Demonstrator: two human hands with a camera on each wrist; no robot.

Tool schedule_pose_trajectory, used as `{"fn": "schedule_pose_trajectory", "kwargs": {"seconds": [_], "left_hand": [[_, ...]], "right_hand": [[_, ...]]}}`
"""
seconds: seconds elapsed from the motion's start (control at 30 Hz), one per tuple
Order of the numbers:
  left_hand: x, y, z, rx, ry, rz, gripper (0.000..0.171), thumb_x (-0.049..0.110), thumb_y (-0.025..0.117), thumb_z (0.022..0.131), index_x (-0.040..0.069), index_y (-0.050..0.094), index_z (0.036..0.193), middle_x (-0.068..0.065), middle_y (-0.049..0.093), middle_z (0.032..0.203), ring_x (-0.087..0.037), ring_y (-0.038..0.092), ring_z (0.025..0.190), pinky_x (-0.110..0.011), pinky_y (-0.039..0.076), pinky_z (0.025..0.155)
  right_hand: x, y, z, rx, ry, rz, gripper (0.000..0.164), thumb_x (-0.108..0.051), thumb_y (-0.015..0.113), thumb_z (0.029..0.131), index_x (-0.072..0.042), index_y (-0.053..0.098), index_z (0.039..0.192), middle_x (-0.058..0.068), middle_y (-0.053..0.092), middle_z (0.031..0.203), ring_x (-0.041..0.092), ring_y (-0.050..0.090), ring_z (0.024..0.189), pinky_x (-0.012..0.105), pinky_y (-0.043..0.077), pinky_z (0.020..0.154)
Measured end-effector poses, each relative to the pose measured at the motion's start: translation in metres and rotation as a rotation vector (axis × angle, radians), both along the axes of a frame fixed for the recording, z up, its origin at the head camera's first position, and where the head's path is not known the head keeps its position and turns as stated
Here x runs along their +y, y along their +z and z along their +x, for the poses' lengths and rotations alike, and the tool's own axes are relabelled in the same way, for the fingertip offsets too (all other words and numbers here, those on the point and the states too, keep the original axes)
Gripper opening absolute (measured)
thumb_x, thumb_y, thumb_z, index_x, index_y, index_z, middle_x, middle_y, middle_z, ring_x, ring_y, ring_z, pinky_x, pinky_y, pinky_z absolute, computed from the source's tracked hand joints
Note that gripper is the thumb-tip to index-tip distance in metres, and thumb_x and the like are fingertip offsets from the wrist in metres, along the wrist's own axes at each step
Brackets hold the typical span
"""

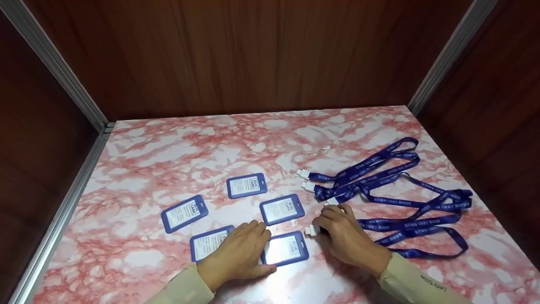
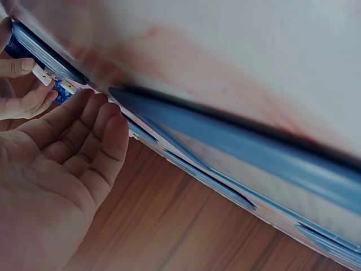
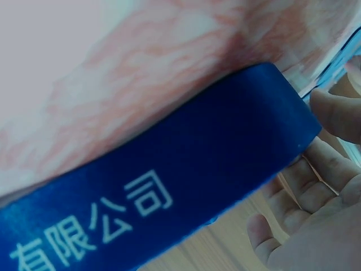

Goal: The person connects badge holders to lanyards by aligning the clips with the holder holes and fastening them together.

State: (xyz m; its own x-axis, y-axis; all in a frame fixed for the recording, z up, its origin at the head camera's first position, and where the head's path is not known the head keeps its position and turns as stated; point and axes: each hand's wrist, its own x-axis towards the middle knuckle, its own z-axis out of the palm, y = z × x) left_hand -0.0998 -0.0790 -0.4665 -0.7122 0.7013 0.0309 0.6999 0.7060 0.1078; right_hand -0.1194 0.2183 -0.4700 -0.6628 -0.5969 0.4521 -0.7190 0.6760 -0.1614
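My left hand [image 1: 238,255] lies over the table between two blue ID card holders, partly covering the near-left card holder [image 1: 205,245] and the left edge of the near-right card holder [image 1: 291,248]. Its fingers are loosely bent, with nothing in them in the left wrist view. To the right of that card holder, my right hand [image 1: 344,234] pinches a blue lanyard [image 3: 225,124] close to its white clip [image 1: 312,230], which sticks out past the fingertips. Another white clip [image 1: 331,202] shows just beyond the right fingers.
Three more card holders lie farther back: a left one [image 1: 184,213], a back one [image 1: 247,185] and a middle one [image 1: 282,209]. Several blue lanyards [image 1: 379,181] spread in loops across the right side. Wooden panels [image 1: 261,59] enclose the marbled table [image 1: 139,169].
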Motion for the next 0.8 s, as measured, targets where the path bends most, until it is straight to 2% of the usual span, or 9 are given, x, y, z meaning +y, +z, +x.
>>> {"fn": "schedule_pose_trajectory", "kwargs": {"seconds": [0.17, 0.33, 0.6, 0.8], "left_hand": [[-0.0007, -0.0004, -0.0008, 0.005, -0.01, 0.038, 0.062, 0.062, 0.071, 0.087, 0.007, 0.067, 0.116, -0.005, 0.064, 0.109, -0.024, 0.061, 0.105, -0.042, 0.051, 0.1], [-0.0007, 0.0007, -0.0013, 0.015, -0.009, 0.044, 0.059, 0.06, 0.072, 0.087, 0.006, 0.067, 0.112, -0.004, 0.063, 0.106, -0.023, 0.062, 0.103, -0.04, 0.053, 0.096], [-0.0002, 0.0027, -0.0068, -0.041, 0.005, 0.048, 0.057, 0.056, 0.075, 0.088, 0.005, 0.068, 0.114, -0.003, 0.063, 0.107, -0.019, 0.058, 0.098, -0.035, 0.056, 0.089], [-0.0003, 0.005, -0.009, -0.1, 0.042, 0.031, 0.061, 0.055, 0.074, 0.09, 0.004, 0.067, 0.122, -0.008, 0.065, 0.12, -0.023, 0.061, 0.112, -0.038, 0.054, 0.099]], "right_hand": [[-0.0003, 0.0001, -0.0004, -0.008, 0.005, 0.003, 0.031, 0.007, 0.077, 0.071, -0.015, 0.07, 0.092, -0.002, 0.064, 0.09, 0.021, 0.058, 0.095, 0.049, 0.039, 0.09], [-0.001, 0.0, -0.0001, -0.019, 0.007, 0.004, 0.03, 0.005, 0.077, 0.071, -0.016, 0.07, 0.092, -0.003, 0.064, 0.09, 0.02, 0.058, 0.094, 0.05, 0.038, 0.09], [-0.0027, -0.0009, 0.0002, -0.022, 0.008, -0.001, 0.025, 0.002, 0.078, 0.073, -0.017, 0.071, 0.088, -0.003, 0.065, 0.089, 0.02, 0.058, 0.093, 0.05, 0.039, 0.09], [-0.0032, -0.0017, 0.0, -0.02, 0.016, -0.006, 0.025, 0.002, 0.078, 0.071, -0.017, 0.072, 0.086, -0.003, 0.065, 0.088, 0.019, 0.058, 0.093, 0.05, 0.039, 0.09]]}}
